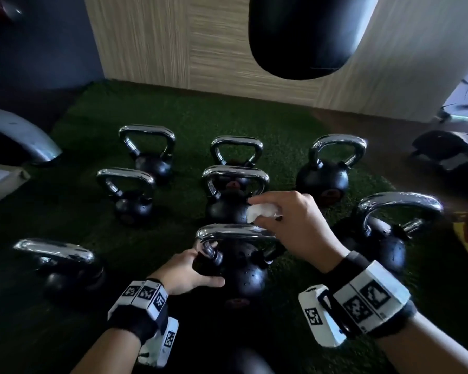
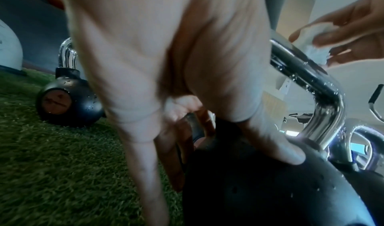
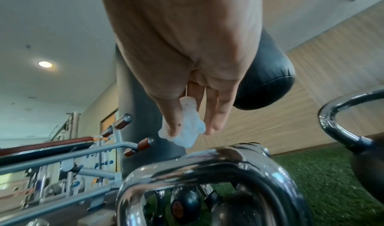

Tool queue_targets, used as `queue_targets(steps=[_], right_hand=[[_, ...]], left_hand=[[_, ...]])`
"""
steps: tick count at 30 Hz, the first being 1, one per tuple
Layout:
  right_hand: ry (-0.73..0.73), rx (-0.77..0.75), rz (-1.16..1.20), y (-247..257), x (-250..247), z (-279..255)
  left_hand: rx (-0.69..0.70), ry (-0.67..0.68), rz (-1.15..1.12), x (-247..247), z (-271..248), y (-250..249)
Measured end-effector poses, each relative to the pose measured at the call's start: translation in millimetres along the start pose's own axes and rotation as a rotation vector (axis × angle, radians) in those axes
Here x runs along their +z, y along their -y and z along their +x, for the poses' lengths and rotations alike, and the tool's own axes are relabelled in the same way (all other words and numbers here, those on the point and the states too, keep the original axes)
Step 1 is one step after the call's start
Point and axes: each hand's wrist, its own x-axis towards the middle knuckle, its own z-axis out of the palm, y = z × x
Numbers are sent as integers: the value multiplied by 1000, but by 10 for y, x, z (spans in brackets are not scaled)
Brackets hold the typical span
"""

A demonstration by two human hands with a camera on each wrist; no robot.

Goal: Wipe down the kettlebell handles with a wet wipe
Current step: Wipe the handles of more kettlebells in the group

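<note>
Several black kettlebells with chrome handles stand on green turf. The nearest kettlebell (image 1: 241, 273) sits between my hands; its chrome handle (image 1: 233, 232) (image 2: 307, 71) (image 3: 207, 160) is wet with droplets. My left hand (image 1: 192, 268) (image 2: 187, 114) grips the left leg of that handle where it meets the black ball, thumb resting on the ball. My right hand (image 1: 284, 220) (image 3: 187, 127) pinches a crumpled white wet wipe (image 1: 260, 211) (image 2: 313, 47) (image 3: 185, 131) just above the handle's right end; I cannot tell whether the wipe touches it.
More kettlebells ring the near one: (image 1: 233, 195) behind it, (image 1: 384, 238) to the right, (image 1: 62, 265) to the left. A black punching bag (image 1: 308, 36) hangs overhead by the wood-panel wall. Gym machine parts lie at both sides.
</note>
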Motion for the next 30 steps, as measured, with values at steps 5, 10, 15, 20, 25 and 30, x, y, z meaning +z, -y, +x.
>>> queue_targets(steps=[5, 10, 15, 20, 25, 30], right_hand=[[0, -192, -140, -85, 239, -125], [11, -265, -331, -98, 377, -305], [-138, -254, -362, -382, 309, -449], [-154, -302, -378, -266, 396, -436], [-357, -131, -144, -491, 400, -567], [-439, 33, 17, -618, 398, -665]], left_hand=[[-22, -17, -11, 71, 30, 42], [-89, -128, -149, 217, 176, 172], [-52, -176, -193, 219, 214, 152], [-33, -178, -212, 226, 217, 142], [-7, -177, -241, 217, 205, 131], [13, -174, -287, 213, 189, 101]])
